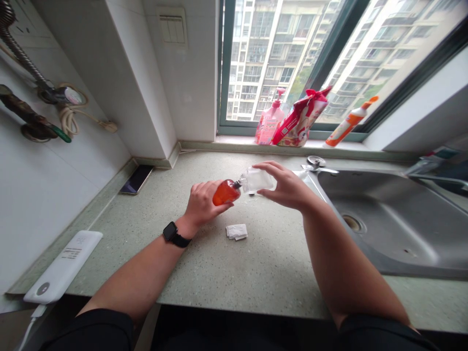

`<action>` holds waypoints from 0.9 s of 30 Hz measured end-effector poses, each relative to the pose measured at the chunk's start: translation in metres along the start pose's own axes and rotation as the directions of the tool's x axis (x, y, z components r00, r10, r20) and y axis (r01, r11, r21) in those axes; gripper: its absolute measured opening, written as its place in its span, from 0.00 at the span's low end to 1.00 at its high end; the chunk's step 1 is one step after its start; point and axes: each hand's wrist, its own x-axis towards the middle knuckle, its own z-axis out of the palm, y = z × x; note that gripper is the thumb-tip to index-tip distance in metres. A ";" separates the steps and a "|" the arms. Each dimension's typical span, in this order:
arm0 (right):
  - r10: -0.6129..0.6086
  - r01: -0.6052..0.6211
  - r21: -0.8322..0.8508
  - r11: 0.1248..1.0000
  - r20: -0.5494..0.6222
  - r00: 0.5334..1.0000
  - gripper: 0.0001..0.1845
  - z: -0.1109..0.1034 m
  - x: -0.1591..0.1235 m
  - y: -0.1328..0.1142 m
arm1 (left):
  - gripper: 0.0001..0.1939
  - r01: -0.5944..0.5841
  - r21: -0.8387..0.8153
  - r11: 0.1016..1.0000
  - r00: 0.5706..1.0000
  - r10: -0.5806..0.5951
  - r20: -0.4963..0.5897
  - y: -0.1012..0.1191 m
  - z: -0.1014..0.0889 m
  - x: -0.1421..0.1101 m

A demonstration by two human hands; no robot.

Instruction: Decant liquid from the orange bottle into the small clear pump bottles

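Note:
My left hand (pixel 200 202), with a black smartwatch (pixel 170 231) on its wrist, grips an orange-red plastic bottle (pixel 225 192) tilted on its side. A thin metal-tipped nozzle at the bottle's end meets the neck of a transparent plastic pouch (pixel 258 180). My right hand (pixel 287 186) holds that pouch by its far end, fingers across the top and thumb below. Both hands are raised a little above the counter. A small folded white tissue (pixel 237 231) lies on the counter below them.
A steel sink (pixel 380 229) and its tap (pixel 320 165) are at the right. A phone (pixel 137 179) and a white power bank (pixel 64 267) lie along the left wall. A pink pump bottle (pixel 269 122), a red-and-white pouch (pixel 302 119) and an orange-and-white bottle (pixel 349 122) stand on the windowsill.

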 end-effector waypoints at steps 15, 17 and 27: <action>-0.009 0.010 -0.033 0.999 0.004 1.000 0.34 -0.001 0.000 -0.001 | 0.38 -0.001 -0.003 1.000 1.000 0.001 0.003 0.000 -0.001 0.000; -0.012 0.012 -0.035 0.999 0.005 1.000 0.34 -0.001 0.000 -0.001 | 0.38 -0.001 0.000 1.000 1.000 0.001 0.004 0.000 -0.001 0.000; -0.011 0.012 -0.045 0.999 0.009 1.000 0.34 -0.002 0.000 -0.002 | 0.38 -0.003 -0.023 1.000 1.000 0.003 0.002 0.000 -0.001 0.000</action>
